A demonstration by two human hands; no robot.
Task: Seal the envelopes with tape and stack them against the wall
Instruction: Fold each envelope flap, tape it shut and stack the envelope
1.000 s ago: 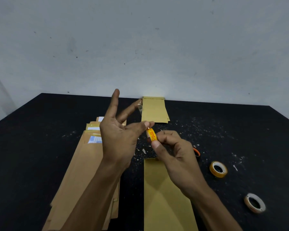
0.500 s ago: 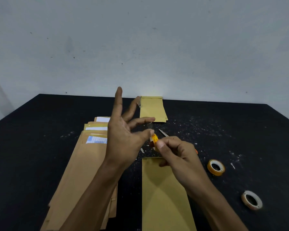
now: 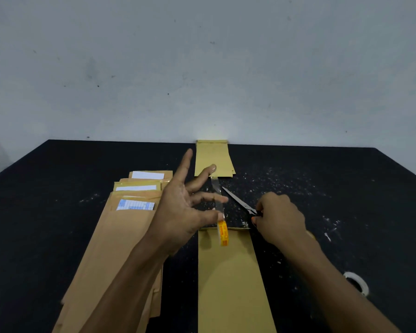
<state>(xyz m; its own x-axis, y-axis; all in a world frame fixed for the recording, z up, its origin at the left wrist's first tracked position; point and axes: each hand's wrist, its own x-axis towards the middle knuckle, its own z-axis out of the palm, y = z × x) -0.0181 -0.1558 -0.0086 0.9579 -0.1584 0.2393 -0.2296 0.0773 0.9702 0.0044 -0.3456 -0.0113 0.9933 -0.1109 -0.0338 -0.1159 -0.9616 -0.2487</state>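
Observation:
My left hand [image 3: 183, 205] is raised with its fingers spread. A strip of clear tape [image 3: 217, 198] is stretched between one upper fingertip and the lowest fingertip, and the small yellow tape roll [image 3: 223, 233] hangs from the lower end. To its right, my right hand [image 3: 280, 218] grips the handles of the scissors [image 3: 238, 201], whose blades point up-left towards the strip. A brown envelope [image 3: 228, 280] lies lengthwise in front of me, under the hanging roll. More brown envelopes [image 3: 214, 157] lie stacked against the wall.
A pile of brown envelopes [image 3: 120, 239] with papers showing lies on the left of the black table [image 3: 46, 200]. A white tape roll [image 3: 358, 282] sits at the right, partly behind my right forearm. White specks litter the table's middle.
My right hand has let go of the yellow tape roll and moved right onto the scissors. My left hand now holds the stretched strip alone, the roll dangling.

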